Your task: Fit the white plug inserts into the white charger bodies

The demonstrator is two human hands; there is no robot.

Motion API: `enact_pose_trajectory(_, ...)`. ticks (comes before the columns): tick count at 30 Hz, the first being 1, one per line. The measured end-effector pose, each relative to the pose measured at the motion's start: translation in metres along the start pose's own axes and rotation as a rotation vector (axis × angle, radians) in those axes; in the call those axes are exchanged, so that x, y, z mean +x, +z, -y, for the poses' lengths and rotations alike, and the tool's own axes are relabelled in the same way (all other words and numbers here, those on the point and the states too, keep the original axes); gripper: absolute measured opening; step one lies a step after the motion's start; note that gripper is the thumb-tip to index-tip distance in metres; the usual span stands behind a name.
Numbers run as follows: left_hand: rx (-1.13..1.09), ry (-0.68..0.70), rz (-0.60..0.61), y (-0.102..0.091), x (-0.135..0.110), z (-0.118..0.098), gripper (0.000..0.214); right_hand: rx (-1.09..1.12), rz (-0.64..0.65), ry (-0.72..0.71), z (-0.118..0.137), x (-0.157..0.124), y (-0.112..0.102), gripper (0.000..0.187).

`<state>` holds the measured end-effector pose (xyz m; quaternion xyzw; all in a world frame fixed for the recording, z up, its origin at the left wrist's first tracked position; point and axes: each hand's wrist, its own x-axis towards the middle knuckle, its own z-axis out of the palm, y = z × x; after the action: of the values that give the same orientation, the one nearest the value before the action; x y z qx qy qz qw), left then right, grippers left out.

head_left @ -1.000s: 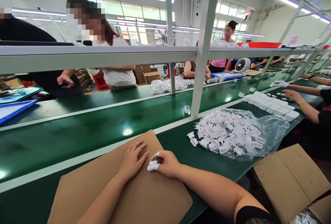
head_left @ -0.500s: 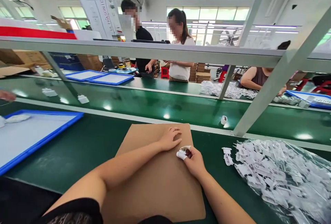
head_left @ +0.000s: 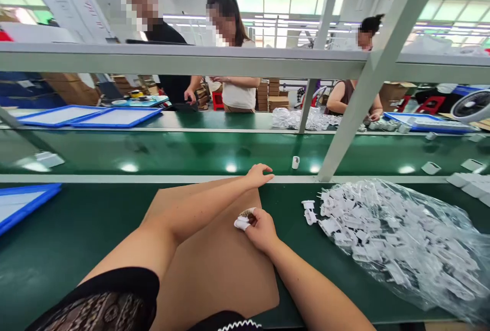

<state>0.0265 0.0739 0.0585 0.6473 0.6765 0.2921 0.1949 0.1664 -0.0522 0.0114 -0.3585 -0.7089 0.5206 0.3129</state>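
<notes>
Surveying the station from the largest item down: what do we record?

— We record the dark green glossy bench surface [head_left: 95,219] first. On it lies the flat brown cardboard sheet [head_left: 214,270], directly in front of us. To its right, apart from it, sits the clear plastic bag of white moulded parts [head_left: 401,249]. Two loose white parts [head_left: 311,215] lie just beside the bag's left edge.

And the hands?

— Our left hand [head_left: 259,174] reaches across the cardboard sheet to the pale strip [head_left: 115,178] at its far edge. Its fingers are loosely curled and hold nothing. Our right hand [head_left: 264,230] rests at the sheet's right side, closed narrowly around the small white piece [head_left: 242,223].

Where does that piece sit?

— It is pinched at the fingertips, just over the cardboard and close to the left forearm. We cannot tell its exact form.
</notes>
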Motion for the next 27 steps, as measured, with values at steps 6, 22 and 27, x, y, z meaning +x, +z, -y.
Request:
enact_pose_trajectory(6,-0.053,-0.081,-0.041,0.044,0.049,-0.03,0.065,-0.153,-0.009,-0.011,0.001,-0.001,0.003,0.017)
enact_pose_trajectory(22,-0.147,-0.041,-0.057,0.009,0.021,-0.007,0.032,0.394,-0.185,0.026,0.02,-0.003,-0.01,0.031)
enact_pose_trajectory(27,-0.253,0.012,-0.052,-0.039,-0.088,0.032,0.039,0.732,-0.368,0.22,0.039,0.006,-0.035,0.043)
